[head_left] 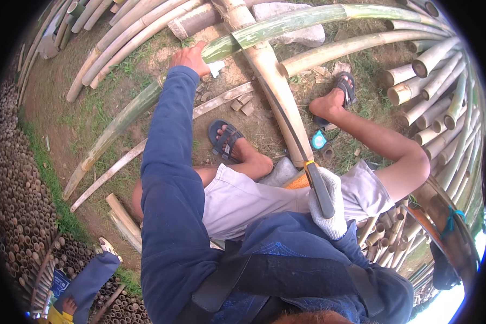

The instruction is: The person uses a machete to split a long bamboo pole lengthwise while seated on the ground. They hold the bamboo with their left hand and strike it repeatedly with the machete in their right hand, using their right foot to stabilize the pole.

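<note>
My left hand (pixel 191 58), bare below a blue sleeve, is closed around a long green bamboo pole (pixel 291 24) that arches across the far side. The pole crosses over a thick tan bamboo pole (pixel 275 81) running between my feet. In a white knitted glove, my right hand (pixel 333 204) grips the dark, orange-trimmed handle of a hand saw (pixel 319 189). Its long thin blade reaches away from me along the tan pole, and its tip meets the green pole just right of my left hand. The glove's fingers are partly hidden behind the handle.
A turquoise tape measure (pixel 318 140) lies by my right foot. Small wood blocks (pixel 247 105) and a bamboo strip (pixel 221 101) are on the ground. Cut bamboo poles (pixel 405 92) are stacked at right; many upright bamboo ends (pixel 21 216) fill the left. Another person's sleeve (pixel 94 281) shows lower left.
</note>
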`<state>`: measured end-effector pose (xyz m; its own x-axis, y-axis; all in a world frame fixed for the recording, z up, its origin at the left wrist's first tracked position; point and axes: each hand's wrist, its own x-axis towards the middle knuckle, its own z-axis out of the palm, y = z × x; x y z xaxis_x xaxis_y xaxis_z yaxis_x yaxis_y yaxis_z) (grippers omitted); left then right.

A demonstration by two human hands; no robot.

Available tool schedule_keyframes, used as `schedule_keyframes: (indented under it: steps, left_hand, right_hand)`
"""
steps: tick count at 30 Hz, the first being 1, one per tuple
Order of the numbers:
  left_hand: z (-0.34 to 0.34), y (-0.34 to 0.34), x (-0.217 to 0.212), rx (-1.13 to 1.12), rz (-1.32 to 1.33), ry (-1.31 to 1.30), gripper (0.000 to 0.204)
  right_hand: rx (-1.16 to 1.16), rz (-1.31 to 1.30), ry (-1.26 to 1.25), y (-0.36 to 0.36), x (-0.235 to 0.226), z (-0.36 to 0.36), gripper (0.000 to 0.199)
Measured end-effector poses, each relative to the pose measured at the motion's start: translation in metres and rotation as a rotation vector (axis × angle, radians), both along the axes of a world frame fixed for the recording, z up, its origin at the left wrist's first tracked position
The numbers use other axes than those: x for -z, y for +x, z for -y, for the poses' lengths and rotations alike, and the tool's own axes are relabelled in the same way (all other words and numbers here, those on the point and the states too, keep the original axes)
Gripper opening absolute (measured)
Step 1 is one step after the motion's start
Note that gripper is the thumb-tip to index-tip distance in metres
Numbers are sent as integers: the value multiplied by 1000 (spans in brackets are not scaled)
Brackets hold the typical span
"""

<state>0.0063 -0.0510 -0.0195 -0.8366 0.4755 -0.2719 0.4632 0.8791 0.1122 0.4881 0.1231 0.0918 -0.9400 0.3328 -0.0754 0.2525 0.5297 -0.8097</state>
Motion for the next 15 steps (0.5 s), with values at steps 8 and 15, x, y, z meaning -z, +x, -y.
schedule_keyframes:
  steps: [8,15]
  left_hand:
    - [5,-19,9,-27,-107,54,91]
    - [2,-15,11,-22,-104,42,95]
  right_hand:
    - [-38,-175,-173,-64,-15,28,70]
    - [22,-19,-147,-6,-37,3,59]
